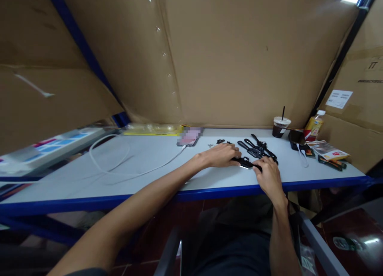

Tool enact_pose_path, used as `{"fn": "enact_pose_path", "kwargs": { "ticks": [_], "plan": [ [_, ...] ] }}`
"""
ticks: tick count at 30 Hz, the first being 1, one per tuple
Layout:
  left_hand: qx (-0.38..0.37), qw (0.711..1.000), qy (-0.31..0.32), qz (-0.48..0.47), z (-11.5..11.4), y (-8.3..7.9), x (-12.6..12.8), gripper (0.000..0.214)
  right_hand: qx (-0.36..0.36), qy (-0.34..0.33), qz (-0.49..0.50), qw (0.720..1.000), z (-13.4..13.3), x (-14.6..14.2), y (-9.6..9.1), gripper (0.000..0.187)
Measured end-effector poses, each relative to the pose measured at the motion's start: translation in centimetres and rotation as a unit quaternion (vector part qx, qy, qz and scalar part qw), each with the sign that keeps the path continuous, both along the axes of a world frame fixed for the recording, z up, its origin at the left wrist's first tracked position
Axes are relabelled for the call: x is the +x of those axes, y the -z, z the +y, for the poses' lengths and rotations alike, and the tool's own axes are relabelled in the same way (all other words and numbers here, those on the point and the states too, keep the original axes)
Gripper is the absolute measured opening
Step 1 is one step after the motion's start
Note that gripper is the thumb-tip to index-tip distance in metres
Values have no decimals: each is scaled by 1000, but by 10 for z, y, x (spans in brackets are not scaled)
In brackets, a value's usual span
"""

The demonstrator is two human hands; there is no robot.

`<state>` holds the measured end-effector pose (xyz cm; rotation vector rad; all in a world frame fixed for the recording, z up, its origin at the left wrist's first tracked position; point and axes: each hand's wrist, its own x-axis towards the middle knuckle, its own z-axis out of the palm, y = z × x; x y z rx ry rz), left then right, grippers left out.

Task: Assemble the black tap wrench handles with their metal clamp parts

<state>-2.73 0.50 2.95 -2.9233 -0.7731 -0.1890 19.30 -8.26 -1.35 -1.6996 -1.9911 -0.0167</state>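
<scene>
A black spokeshave (245, 162) lies level across the front of the table, its bright blade edge facing me. My left hand (223, 154) is closed around its left handle. The right handle is in the fingers of my right hand (267, 173), also closed. Just behind my right hand several more black spokeshaves (256, 150) lie in a loose heap. Beyond my left hand are a small black part (220, 141) and some little metal pieces (210, 145), too small to name.
A phone (190, 137) on a white cable (149, 173) lies left of the loose parts. At the back right stand a drink cup (280, 128) with a straw and a bottle (314, 126). A plastic packet (329, 150) lies nearby. Cardboard (239, 68) walls the rear.
</scene>
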Motion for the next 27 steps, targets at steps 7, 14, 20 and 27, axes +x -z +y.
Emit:
{"fn": "enact_pose_path", "kwargs": {
  "ticks": [7,14,20,27],
  "plan": [
    [22,999,-6,32,-5,-3,6,28,-12,0,0,1000,-1,-1,-2,27],
    [-2,1000,-15,24,-5,-4,3,26,-22,3,-44,999,-3,-4,-2,39],
    [-22,1000,-2,-12,-1,-1,2,33,-21,-6,-58,998,-3,-4,-1,41],
    [-34,999,9,-24,-2,-2,2,26,-12,-12,-45,999,-2,-2,2,39]
  ]
}}
